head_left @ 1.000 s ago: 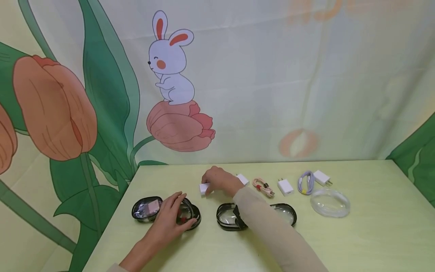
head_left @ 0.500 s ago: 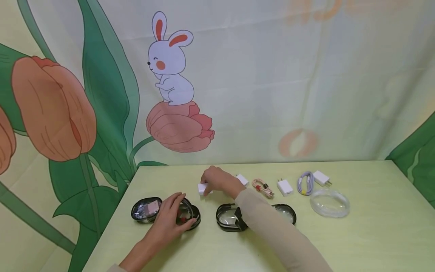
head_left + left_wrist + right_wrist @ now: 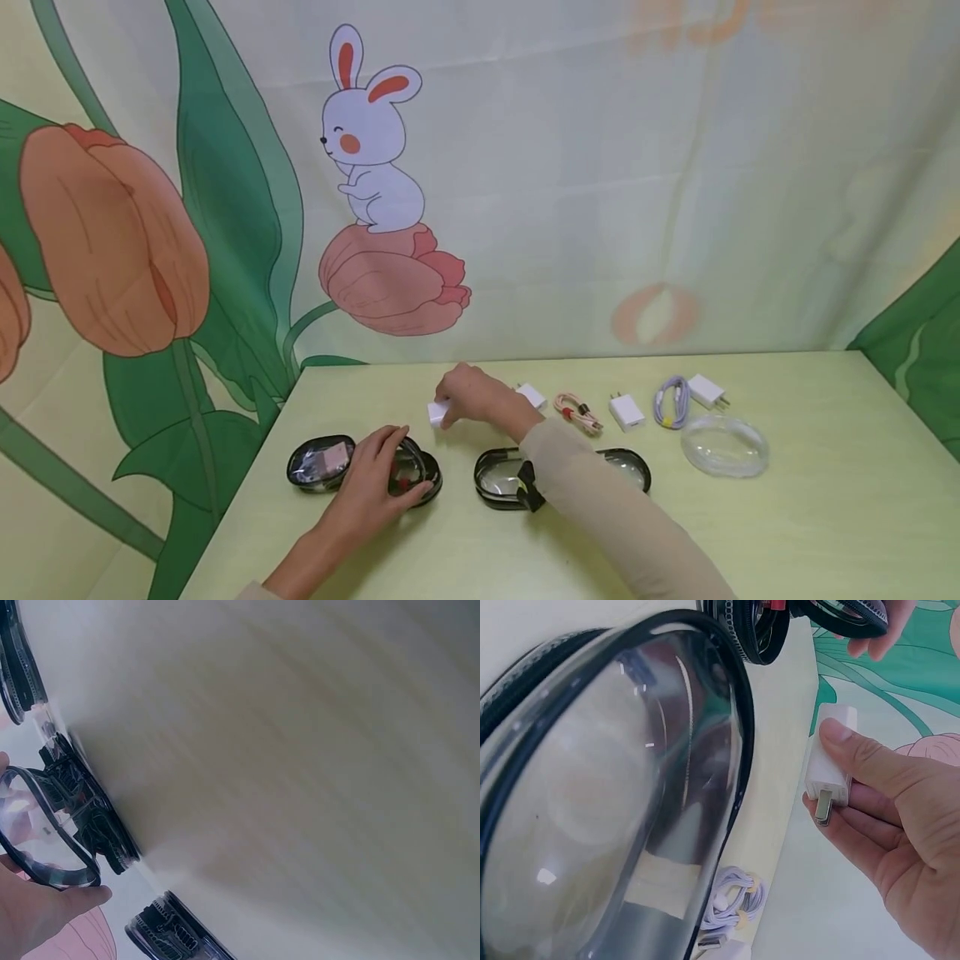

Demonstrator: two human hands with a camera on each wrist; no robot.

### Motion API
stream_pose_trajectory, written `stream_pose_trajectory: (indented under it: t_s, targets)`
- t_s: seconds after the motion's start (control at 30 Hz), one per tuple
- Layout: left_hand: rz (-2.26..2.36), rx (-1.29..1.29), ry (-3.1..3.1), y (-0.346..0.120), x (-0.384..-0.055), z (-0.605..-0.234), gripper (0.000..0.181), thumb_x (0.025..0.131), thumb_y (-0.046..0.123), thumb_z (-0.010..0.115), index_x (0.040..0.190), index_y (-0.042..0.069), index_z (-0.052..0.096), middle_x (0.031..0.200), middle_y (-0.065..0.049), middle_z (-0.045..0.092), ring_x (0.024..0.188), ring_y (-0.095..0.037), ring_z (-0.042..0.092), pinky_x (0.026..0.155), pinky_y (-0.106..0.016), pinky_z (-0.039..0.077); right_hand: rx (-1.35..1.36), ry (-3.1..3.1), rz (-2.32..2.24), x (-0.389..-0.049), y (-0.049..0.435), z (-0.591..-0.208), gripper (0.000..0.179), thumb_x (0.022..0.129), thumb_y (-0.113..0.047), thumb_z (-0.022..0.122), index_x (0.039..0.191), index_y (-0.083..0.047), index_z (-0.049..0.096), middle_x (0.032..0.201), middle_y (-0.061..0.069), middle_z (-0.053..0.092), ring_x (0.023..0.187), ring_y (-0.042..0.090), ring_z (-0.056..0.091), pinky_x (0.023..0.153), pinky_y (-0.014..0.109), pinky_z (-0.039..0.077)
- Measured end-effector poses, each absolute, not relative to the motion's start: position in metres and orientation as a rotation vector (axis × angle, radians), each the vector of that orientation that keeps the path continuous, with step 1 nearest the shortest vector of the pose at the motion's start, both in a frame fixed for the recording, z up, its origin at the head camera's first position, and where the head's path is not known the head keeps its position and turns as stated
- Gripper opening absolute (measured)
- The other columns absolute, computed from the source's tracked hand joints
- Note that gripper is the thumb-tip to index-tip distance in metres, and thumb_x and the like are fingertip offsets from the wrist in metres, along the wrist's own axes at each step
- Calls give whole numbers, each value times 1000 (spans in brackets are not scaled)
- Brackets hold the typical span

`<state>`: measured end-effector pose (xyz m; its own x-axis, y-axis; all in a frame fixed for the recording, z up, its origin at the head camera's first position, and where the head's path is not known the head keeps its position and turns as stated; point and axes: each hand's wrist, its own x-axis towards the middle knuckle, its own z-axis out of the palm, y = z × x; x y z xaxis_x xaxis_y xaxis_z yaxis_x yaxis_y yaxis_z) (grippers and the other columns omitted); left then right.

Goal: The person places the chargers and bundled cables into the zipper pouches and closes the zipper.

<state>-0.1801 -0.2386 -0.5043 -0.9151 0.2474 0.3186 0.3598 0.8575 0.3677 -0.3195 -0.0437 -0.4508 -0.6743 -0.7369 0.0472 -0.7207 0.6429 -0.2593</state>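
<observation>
My left hand [image 3: 367,471] grips the raised clear lid [image 3: 56,879] of a black-edged zip case [image 3: 429,492], thumb at the near rim and fingers over the far side. Something red shows inside that case. My right hand [image 3: 474,396], just beyond and to the right of it, pinches a white plug adapter [image 3: 829,750] between thumb and fingers. In the right wrist view its metal prong [image 3: 823,806] points toward the camera. Under the right forearm lies another clear case [image 3: 498,479], partly hidden by the sleeve; its transparent panel [image 3: 682,750] fills much of the right wrist view.
A closed zip case [image 3: 322,462] with a pinkish item inside sits at the left. Along the back lie more white adapters [image 3: 626,412], a peach cable [image 3: 579,413] and a purple cable [image 3: 671,403]. A clear round plastic container [image 3: 725,447] stands at the right.
My right hand has moved slightly left with the adapter, which now appears lifted and turned a little. My left hand keeps its hold on the lid.
</observation>
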Motion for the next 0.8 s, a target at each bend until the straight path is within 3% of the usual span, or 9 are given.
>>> stream_pose_trajectory:
  t_s: [0.4, 0.8]
  targets:
    - [-625, -454, -2785, -240, -179, -502, 85, 83, 42, 84, 149, 3, 46, 148, -20, 42, 137, -41, 39, 108, -60, 40, -1247, 2782, -387, -312, -47, -446, 25, 82, -28, 88, 94, -10, 77, 85, -5, 71, 71, 7, 55, 67, 19, 46]
    - [-627, -437, -2774, -241, -180, -505, 88, 83, 42, 85, 149, 1, 44, 148, -22, 43, 136, -43, 39, 106, -61, 41, -1236, 2755, -387, -298, -54, -444, 27, 80, -32, 88, 97, -13, 79, 90, -7, 73, 77, 5, 60, 70, 18, 49]
